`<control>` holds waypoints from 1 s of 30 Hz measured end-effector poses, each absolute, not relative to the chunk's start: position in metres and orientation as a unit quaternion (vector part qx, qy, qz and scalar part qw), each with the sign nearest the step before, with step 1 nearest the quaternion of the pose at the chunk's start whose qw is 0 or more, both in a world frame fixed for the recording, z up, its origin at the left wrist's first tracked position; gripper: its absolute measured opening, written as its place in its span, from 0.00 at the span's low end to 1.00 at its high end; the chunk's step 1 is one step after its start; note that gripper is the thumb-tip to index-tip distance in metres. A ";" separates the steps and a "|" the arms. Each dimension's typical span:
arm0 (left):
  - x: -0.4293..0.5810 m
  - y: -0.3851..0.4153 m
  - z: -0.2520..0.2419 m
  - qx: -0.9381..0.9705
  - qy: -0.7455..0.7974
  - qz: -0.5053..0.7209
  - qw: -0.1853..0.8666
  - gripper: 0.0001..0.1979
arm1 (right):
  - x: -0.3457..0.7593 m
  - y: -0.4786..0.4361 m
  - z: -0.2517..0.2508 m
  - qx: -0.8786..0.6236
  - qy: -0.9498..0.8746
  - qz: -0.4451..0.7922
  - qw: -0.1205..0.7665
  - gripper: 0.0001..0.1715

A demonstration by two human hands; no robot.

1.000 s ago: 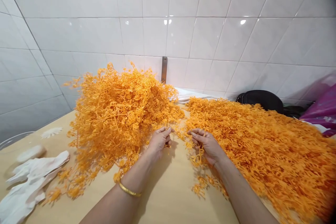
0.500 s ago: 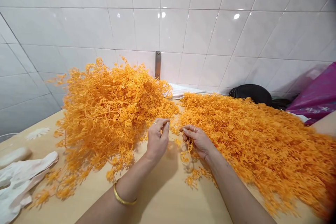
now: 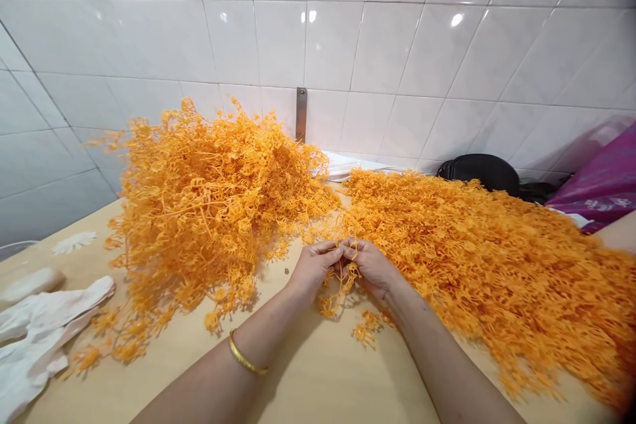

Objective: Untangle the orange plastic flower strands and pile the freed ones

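Observation:
My left hand (image 3: 315, 268) and my right hand (image 3: 370, 268) meet at the middle of the table, fingertips pinching a small tangled orange plastic sprig (image 3: 340, 285) that hangs down between them. To the left stands a tall heap of the same orange sprigs (image 3: 209, 212). A flatter orange mass (image 3: 497, 271) spreads out to the right, close to my right wrist. A gold bangle (image 3: 247, 354) circles my left wrist. Loose orange bits (image 3: 365, 334) lie on the table just below my right hand.
The pale wooden table (image 3: 173, 364) ends at a white tiled wall (image 3: 397, 46) with a metal strip (image 3: 301, 112). White gloves (image 3: 44, 324) lie at the left. A black bag (image 3: 479, 173) and a magenta plastic bag (image 3: 596, 189) sit at the back right.
My hands have come together, with the left hand moving right to join the right hand on the sprig. The view has tilted slightly.

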State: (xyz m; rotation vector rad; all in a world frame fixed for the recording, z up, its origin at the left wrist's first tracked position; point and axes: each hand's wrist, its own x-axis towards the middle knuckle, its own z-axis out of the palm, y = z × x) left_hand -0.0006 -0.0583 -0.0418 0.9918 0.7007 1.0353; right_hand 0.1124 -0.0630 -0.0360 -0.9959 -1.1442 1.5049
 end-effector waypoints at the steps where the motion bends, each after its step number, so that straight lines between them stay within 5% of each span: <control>1: -0.001 -0.058 -0.041 0.437 0.311 0.469 0.702 0.08 | 0.112 -0.063 -0.036 -0.408 -0.474 0.615 0.480 0.16; 8: -0.002 -0.055 -0.042 0.370 0.335 0.491 0.714 0.09 | 0.116 -0.064 -0.035 -0.451 -0.504 0.595 0.434 0.20; 15: -0.009 -0.047 -0.040 0.347 0.399 0.528 0.665 0.06 | 0.117 -0.068 -0.027 -0.523 -0.638 0.455 0.336 0.11; 21: -0.015 -0.044 -0.034 0.414 0.425 0.508 0.624 0.10 | 0.123 -0.060 -0.029 -0.602 -0.623 0.264 0.424 0.13; 30: -0.011 -0.046 -0.041 0.404 0.385 0.423 0.714 0.07 | 0.123 -0.056 -0.039 -0.547 -0.591 0.338 0.487 0.18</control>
